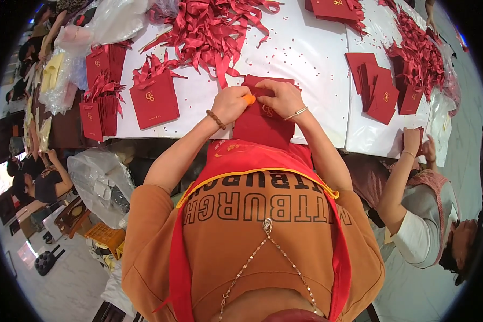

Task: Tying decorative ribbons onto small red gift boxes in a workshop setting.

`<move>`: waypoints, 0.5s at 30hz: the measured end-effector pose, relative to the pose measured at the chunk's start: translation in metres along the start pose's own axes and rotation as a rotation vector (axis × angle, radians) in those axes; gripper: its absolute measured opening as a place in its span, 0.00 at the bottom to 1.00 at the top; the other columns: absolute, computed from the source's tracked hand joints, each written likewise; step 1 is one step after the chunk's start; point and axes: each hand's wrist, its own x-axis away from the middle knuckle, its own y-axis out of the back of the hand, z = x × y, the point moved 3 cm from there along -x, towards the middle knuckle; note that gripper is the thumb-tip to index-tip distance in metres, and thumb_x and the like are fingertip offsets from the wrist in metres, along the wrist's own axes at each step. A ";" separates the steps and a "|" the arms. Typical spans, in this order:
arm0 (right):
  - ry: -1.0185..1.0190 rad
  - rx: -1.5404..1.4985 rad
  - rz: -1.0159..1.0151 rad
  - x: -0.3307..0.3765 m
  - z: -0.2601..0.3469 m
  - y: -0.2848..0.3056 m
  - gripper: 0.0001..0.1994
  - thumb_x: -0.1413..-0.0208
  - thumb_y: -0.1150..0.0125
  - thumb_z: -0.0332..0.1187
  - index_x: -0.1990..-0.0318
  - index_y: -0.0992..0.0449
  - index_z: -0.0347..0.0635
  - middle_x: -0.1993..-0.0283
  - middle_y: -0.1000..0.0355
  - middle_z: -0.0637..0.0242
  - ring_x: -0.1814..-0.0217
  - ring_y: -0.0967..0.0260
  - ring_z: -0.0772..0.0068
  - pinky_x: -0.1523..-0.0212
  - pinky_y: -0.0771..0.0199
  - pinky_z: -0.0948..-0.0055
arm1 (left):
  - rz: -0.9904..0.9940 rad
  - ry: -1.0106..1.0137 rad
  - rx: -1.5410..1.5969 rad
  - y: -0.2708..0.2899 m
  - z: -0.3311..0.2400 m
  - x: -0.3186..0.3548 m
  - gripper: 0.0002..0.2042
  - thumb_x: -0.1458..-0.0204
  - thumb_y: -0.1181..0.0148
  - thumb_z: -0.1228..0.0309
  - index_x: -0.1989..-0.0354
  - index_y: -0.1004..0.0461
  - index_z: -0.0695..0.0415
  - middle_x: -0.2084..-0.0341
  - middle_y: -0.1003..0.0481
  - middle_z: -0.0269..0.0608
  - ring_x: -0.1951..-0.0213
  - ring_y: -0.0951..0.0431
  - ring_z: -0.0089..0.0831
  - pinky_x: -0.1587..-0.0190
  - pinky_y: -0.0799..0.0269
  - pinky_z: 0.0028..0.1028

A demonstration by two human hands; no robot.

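Note:
A dark red paper bag (263, 127) lies flat in front of me at the table's near edge, atop what look like other red pieces. My left hand (231, 104) is closed at its upper left side, around a small orange tool or handle (249, 99) whose kind I cannot make out. Over the bag's upper part curls my right hand (284, 99), its thumb and forefinger bent toward the orange thing and gripping the bag there. What lies between those fingertips is too small to tell. Left of my hands rests another red bag (154, 101) with ribbon handles.
A heap of red ribbons (209, 32) covers the table's far middle. Bag stacks (99, 115) stand at left; more bags (378, 94) lie at right. Small red dots are scattered over the white table cover (322, 70). At right, a co-worker's hand (411, 142) works at the edge.

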 end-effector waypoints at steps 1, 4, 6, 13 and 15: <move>0.001 0.000 -0.001 0.000 0.001 0.000 0.15 0.58 0.40 0.37 0.59 0.26 0.50 0.71 0.27 0.61 0.67 0.29 0.59 0.67 0.32 0.64 | 0.000 -0.001 -0.001 0.002 0.001 -0.001 0.09 0.54 0.48 0.67 0.78 0.29 0.60 0.86 0.30 0.42 0.80 0.30 0.33 0.77 0.39 0.30; 0.006 0.039 -0.012 0.003 0.004 -0.002 0.14 0.58 0.40 0.37 0.60 0.26 0.51 0.72 0.27 0.62 0.69 0.29 0.59 0.67 0.32 0.64 | 0.049 0.086 0.088 0.001 0.003 0.001 0.10 0.56 0.49 0.65 0.78 0.28 0.59 0.80 0.27 0.46 0.75 0.27 0.44 0.73 0.37 0.37; -0.048 0.009 0.030 0.002 0.004 -0.003 0.14 0.58 0.40 0.37 0.60 0.26 0.51 0.73 0.27 0.61 0.69 0.29 0.58 0.68 0.32 0.64 | -0.068 -0.024 -0.104 0.003 -0.001 -0.001 0.09 0.55 0.48 0.68 0.79 0.31 0.61 0.85 0.29 0.45 0.79 0.29 0.37 0.77 0.38 0.32; -0.032 0.008 -0.031 0.003 0.000 -0.006 0.14 0.58 0.40 0.36 0.61 0.26 0.51 0.73 0.27 0.60 0.69 0.29 0.58 0.68 0.32 0.63 | -0.222 -0.392 -0.523 -0.011 -0.009 0.012 0.05 0.57 0.49 0.71 0.76 0.32 0.60 0.84 0.30 0.48 0.77 0.29 0.46 0.76 0.37 0.38; -0.030 -0.047 -0.033 0.002 0.001 -0.003 0.13 0.58 0.40 0.36 0.62 0.25 0.50 0.75 0.27 0.61 0.70 0.30 0.58 0.68 0.33 0.63 | -0.236 -0.421 -0.530 -0.015 -0.010 0.013 0.05 0.57 0.48 0.71 0.77 0.32 0.60 0.84 0.30 0.48 0.78 0.29 0.46 0.76 0.37 0.39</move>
